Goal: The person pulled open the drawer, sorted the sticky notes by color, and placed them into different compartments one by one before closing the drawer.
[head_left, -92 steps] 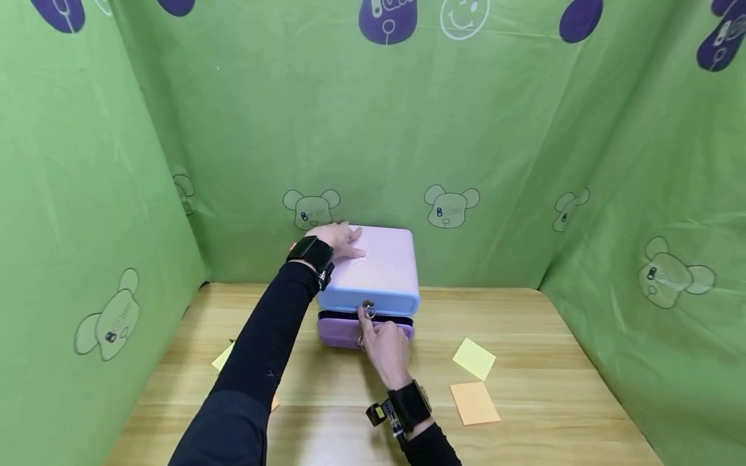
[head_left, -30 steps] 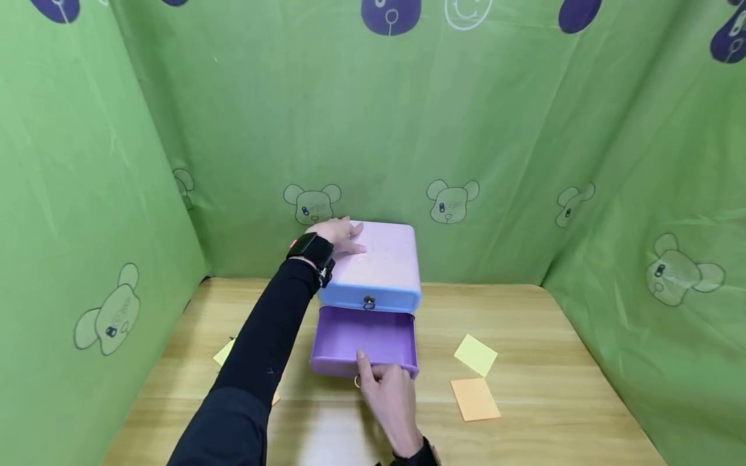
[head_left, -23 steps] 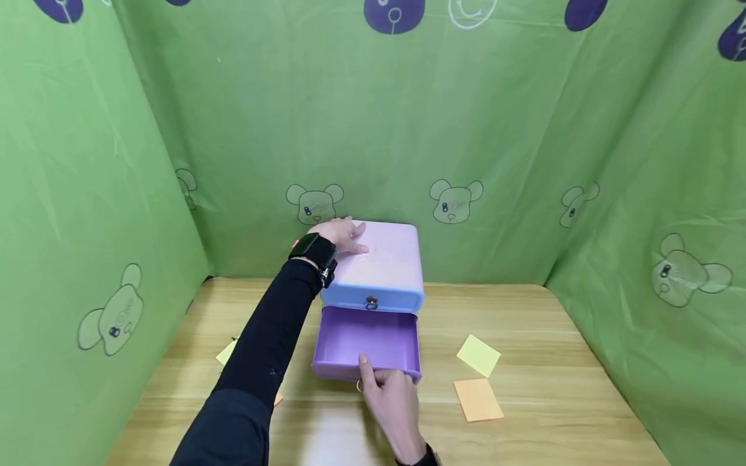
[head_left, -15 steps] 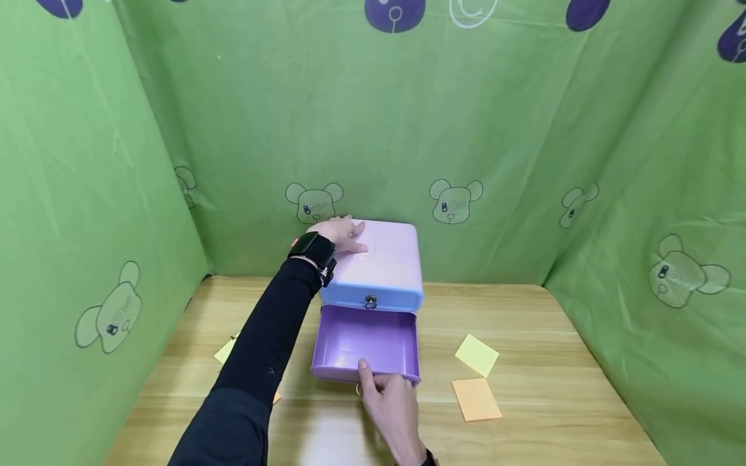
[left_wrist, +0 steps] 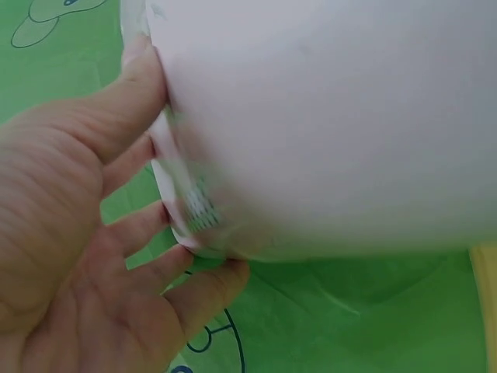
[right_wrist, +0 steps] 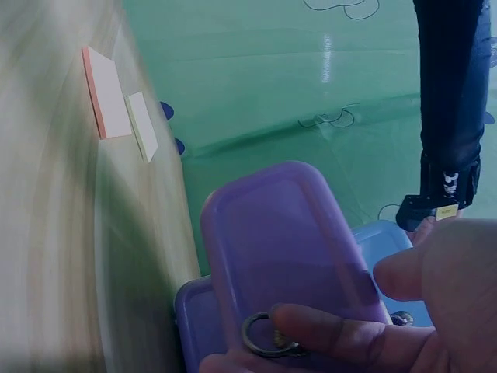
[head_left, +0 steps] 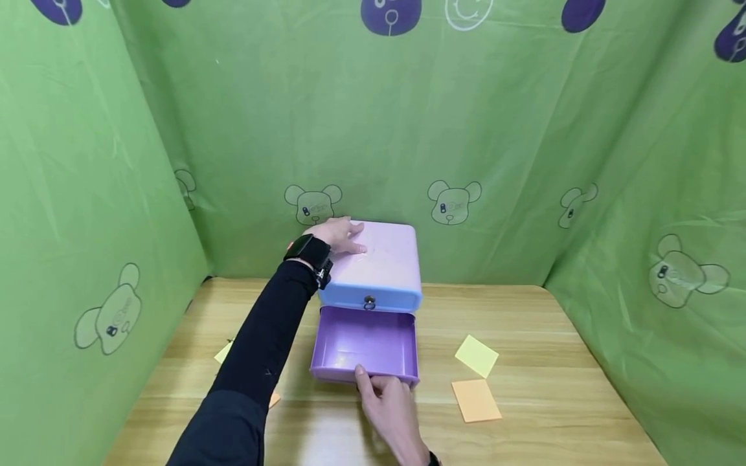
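A small drawer box with a pale pink top (head_left: 387,259) stands against the green backdrop. Its blue upper drawer (head_left: 344,296) is closed and carries a ring pull (head_left: 370,303). Below it the purple drawer (head_left: 367,340) is pulled far out, with nothing visible inside. My left hand (head_left: 335,235) holds the box's back left corner, thumb on top and fingertips against the side in the left wrist view. My right hand (head_left: 392,414) grips the purple drawer's front, thumb at the rim. The right wrist view shows a finger by that drawer's metal ring (right_wrist: 247,334).
On the wooden table (head_left: 542,388), yellow (head_left: 476,356) and orange (head_left: 476,400) sticky-note pads lie to the right. Another yellow pad (head_left: 223,353) and an orange one (head_left: 274,399) are partly hidden by the left arm. Green cloth (head_left: 373,129) encloses the back and sides.
About three seconds ago the purple drawer was only slightly out; my right hand has drawn it toward me. Over the last second it has barely moved. My left hand stays on the box.
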`<state>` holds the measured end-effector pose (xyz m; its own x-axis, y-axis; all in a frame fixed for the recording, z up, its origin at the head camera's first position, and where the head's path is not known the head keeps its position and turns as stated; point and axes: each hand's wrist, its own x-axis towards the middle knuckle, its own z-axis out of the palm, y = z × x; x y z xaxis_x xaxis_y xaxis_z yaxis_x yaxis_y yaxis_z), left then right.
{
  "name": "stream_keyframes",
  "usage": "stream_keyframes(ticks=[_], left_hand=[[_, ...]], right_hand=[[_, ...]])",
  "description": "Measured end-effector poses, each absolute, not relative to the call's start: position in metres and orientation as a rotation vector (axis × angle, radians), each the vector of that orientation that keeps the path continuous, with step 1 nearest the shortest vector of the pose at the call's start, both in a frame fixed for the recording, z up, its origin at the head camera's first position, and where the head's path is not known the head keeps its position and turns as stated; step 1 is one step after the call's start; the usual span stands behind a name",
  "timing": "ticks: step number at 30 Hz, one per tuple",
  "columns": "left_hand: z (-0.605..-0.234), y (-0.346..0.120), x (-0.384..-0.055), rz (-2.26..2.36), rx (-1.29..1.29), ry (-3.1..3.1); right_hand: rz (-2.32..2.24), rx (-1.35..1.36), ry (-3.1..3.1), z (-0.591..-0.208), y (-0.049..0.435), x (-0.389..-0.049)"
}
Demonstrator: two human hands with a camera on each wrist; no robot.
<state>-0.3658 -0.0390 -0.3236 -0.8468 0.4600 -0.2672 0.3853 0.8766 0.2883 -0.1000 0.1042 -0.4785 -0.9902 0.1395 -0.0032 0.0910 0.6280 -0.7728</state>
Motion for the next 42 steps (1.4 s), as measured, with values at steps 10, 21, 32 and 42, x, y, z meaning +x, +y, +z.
stream_keyframes(ticks=[10,21,32,42], left_hand=[[-0.332,-0.042,-0.377,0.477,0.775,2.79],[-0.319,-0.038,-0.334,0.746,0.923,3.065],[-0.355,-0.034,-0.24,0.986,1.471,3.46],[-0.411,-0.039,-0.172,1.067,1.763,3.514]], right_hand=[[1.378,-0.142,-2.854,-0.46,0.117,-0.096],[1.338,0.045,-2.664,-0.429,0.13,-0.091],[1.035,0.533,-2.264,-0.445,0.142,-0.085],[0.943,0.663,-2.209,-0.472,0.155,-0.076]])
